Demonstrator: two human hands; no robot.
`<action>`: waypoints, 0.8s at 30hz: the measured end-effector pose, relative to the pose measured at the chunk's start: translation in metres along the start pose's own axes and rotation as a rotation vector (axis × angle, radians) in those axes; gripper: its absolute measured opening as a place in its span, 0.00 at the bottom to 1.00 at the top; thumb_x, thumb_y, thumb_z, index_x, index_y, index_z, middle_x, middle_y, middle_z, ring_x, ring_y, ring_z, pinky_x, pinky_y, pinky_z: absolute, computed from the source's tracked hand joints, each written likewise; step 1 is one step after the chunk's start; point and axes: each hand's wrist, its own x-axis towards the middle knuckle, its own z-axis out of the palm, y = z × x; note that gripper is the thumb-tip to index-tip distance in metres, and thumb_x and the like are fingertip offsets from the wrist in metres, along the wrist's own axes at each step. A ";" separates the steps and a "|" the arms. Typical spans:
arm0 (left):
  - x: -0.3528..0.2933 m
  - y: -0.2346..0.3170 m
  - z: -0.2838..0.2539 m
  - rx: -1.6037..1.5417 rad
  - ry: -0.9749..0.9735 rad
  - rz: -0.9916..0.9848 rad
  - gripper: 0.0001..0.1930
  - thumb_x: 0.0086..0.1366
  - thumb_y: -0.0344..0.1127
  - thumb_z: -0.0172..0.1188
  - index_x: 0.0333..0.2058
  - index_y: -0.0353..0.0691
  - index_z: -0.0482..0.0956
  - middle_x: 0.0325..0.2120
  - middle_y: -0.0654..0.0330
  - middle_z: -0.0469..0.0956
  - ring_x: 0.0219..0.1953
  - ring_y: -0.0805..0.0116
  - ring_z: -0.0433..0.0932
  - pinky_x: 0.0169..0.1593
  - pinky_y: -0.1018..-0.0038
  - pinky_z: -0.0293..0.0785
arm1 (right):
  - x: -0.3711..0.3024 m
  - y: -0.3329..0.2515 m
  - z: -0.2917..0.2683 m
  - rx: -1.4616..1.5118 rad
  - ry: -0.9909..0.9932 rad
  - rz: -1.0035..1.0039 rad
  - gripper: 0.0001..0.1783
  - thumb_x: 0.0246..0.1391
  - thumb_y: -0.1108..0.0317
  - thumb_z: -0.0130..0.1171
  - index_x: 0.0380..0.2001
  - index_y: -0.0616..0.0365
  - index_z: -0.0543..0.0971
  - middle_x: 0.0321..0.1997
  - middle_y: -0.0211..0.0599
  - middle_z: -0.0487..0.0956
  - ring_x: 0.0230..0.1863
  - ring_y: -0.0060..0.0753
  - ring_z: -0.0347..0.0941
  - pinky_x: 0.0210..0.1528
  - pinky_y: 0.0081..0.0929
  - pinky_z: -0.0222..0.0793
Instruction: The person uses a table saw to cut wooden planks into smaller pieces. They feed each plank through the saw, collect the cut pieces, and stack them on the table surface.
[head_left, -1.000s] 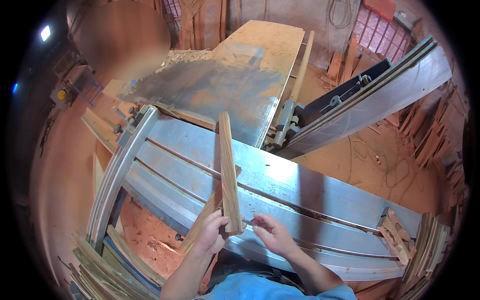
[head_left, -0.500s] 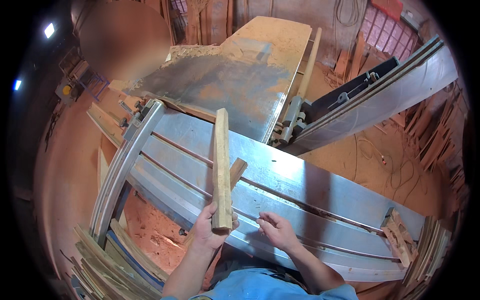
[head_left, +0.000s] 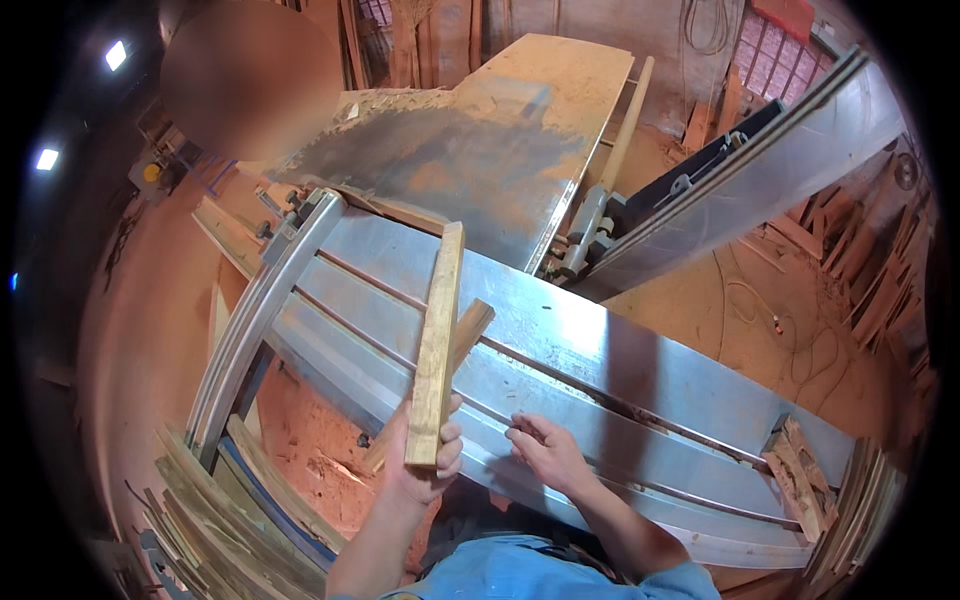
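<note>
My left hand (head_left: pixel 422 482) is wrapped round the near end of a squared wooden bar (head_left: pixel 436 345), which slants up and away over the metal sliding table. Beneath it a second, browner piece of wood (head_left: pixel 472 328) lies slantwise across the table, partly hidden by the bar and my left hand. My right hand (head_left: pixel 548 455) hovers over the table's near side, to the right of the bar. Its fingers are loosely bent and apart, with nothing visible in them.
The grooved metal sliding table (head_left: pixel 560 320) spans the middle, with a curved metal rail (head_left: pixel 265 300) at its left. A wood block (head_left: pixel 795 470) sits at its right end. Beyond is a dusty machine top (head_left: pixel 430 160); a long metal fence (head_left: pixel 760 165) rises right. Wood strips (head_left: pixel 225 510) are stacked lower left.
The near end of the bar has swung left and slightly down in my left hand, so it slants more. My right hand has shifted slightly left. The whole view has moved a little.
</note>
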 end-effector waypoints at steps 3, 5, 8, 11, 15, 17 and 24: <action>-0.024 -0.021 -0.010 -0.087 -0.041 -0.030 0.31 0.75 0.58 0.39 0.57 0.35 0.71 0.24 0.53 0.75 0.14 0.58 0.71 0.14 0.67 0.65 | -0.008 -0.010 0.010 -0.017 -0.017 -0.023 0.22 0.65 0.63 0.59 0.56 0.68 0.75 0.44 0.37 0.81 0.41 0.25 0.77 0.45 0.24 0.74; -0.034 -0.030 -0.014 -0.077 -0.065 -0.073 0.30 0.75 0.58 0.38 0.59 0.37 0.70 0.25 0.52 0.75 0.15 0.58 0.72 0.15 0.66 0.66 | -0.013 -0.014 0.018 -0.005 -0.016 -0.038 0.23 0.65 0.64 0.58 0.57 0.69 0.73 0.45 0.37 0.81 0.41 0.24 0.77 0.43 0.23 0.74; -0.049 -0.038 -0.048 0.169 -0.163 -0.066 0.28 0.75 0.53 0.40 0.64 0.40 0.68 0.29 0.53 0.77 0.20 0.57 0.77 0.21 0.65 0.72 | -0.024 -0.012 0.027 -0.019 -0.043 -0.070 0.28 0.67 0.62 0.55 0.64 0.68 0.67 0.49 0.38 0.80 0.44 0.25 0.77 0.46 0.25 0.75; -0.059 -0.063 -0.064 1.476 0.063 0.460 0.27 0.72 0.45 0.50 0.65 0.37 0.66 0.36 0.48 0.79 0.28 0.53 0.80 0.27 0.64 0.76 | -0.038 0.003 0.048 0.290 -0.007 -0.001 0.31 0.68 0.64 0.52 0.68 0.68 0.60 0.54 0.40 0.78 0.50 0.26 0.75 0.51 0.26 0.73; -0.081 -0.078 -0.064 2.141 -0.002 0.659 0.29 0.64 0.40 0.59 0.63 0.38 0.69 0.34 0.46 0.77 0.35 0.49 0.81 0.34 0.59 0.78 | -0.065 0.025 0.052 0.269 0.051 0.023 0.25 0.67 0.65 0.54 0.63 0.64 0.65 0.56 0.36 0.76 0.55 0.26 0.71 0.57 0.29 0.69; -0.082 -0.091 -0.073 2.235 -0.024 0.710 0.29 0.61 0.40 0.62 0.61 0.40 0.73 0.35 0.49 0.77 0.32 0.51 0.80 0.32 0.59 0.77 | -0.079 0.039 0.051 0.306 0.108 0.023 0.22 0.67 0.64 0.55 0.60 0.61 0.68 0.52 0.35 0.77 0.52 0.26 0.72 0.55 0.29 0.68; -0.082 -0.134 -0.048 2.286 -0.380 0.957 0.28 0.57 0.36 0.64 0.59 0.42 0.75 0.37 0.51 0.75 0.31 0.50 0.78 0.30 0.56 0.75 | -0.124 0.016 0.030 0.495 0.395 0.026 0.23 0.62 0.62 0.61 0.52 0.66 0.68 0.46 0.40 0.75 0.46 0.26 0.73 0.45 0.24 0.74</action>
